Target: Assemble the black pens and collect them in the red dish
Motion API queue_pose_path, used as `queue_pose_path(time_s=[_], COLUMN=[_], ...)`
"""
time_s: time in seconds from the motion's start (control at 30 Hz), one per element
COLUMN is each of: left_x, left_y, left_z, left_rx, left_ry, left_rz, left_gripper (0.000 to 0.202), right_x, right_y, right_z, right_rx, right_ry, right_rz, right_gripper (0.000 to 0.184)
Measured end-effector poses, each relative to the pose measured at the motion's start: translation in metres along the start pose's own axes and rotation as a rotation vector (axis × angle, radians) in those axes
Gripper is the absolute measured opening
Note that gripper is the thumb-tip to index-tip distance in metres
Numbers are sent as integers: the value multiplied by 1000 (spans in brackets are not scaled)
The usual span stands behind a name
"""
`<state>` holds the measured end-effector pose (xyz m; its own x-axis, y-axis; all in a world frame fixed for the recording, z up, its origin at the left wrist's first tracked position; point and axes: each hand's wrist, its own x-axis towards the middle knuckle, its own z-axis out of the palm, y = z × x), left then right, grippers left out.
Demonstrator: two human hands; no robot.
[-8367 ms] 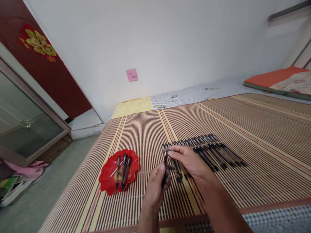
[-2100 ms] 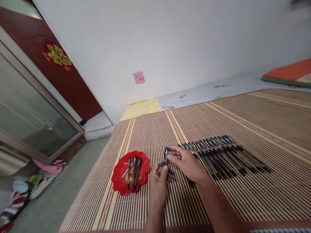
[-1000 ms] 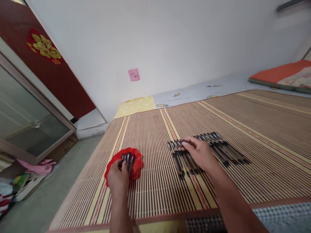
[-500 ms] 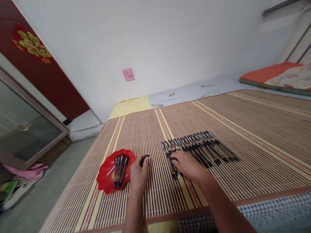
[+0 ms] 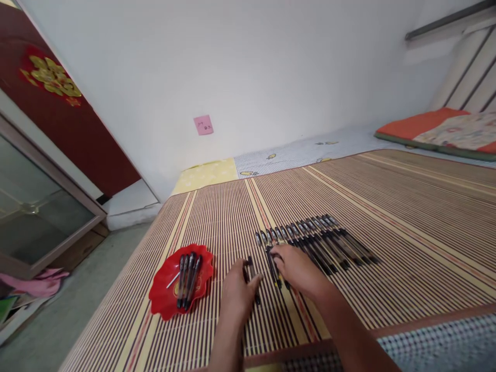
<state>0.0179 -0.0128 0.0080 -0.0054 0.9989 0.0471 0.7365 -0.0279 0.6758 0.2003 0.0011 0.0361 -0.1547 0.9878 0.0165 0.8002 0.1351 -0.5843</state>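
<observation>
My left hand (image 5: 237,294) is closed on a black pen (image 5: 251,268) and holds it low over the striped bamboo mat (image 5: 232,217), just left of a long row of black pens (image 5: 321,240). My right hand (image 5: 297,268) lies on the left end of that row, its fingertips curled down onto one of the pens there. A red scalloped plate (image 5: 163,299) sits to the left of my left hand and has several black pens (image 5: 186,274) and a thin white stick lying in it.
The mat covers a bed; its wooden front edge (image 5: 426,323) runs just below my arms. An orange cushion (image 5: 434,124) lies at the far right. A white wall with a pink sticky note (image 5: 203,125) stands behind. A glass-fronted cabinet (image 5: 34,217) and floor clutter are at the left.
Earlier both hands held one pen upright. My left hand then reached to the red plate, which gained a pen, and came back right holding a pen. My right hand went down onto the row's left end.
</observation>
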Motion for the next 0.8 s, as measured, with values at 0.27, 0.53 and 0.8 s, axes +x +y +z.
queue_pose_path(time_s=[0.27, 0.53, 0.8], left_x=[-2, 5, 9], left_y=[6, 0, -7], left_z=[7, 5, 6], left_rx=[119, -114, -469], left_ry=[44, 108, 177], left_rz=[-29, -85, -72], left_gripper=[36, 33, 13], right_x=[0, -2, -4], right_y=[-7, -14, -20], right_z=[10, 13, 9], right_rx=[-118, -85, -171], right_ry=[-89, -131, -148], right_rz=[28, -6, 97], right_gripper=[39, 31, 29])
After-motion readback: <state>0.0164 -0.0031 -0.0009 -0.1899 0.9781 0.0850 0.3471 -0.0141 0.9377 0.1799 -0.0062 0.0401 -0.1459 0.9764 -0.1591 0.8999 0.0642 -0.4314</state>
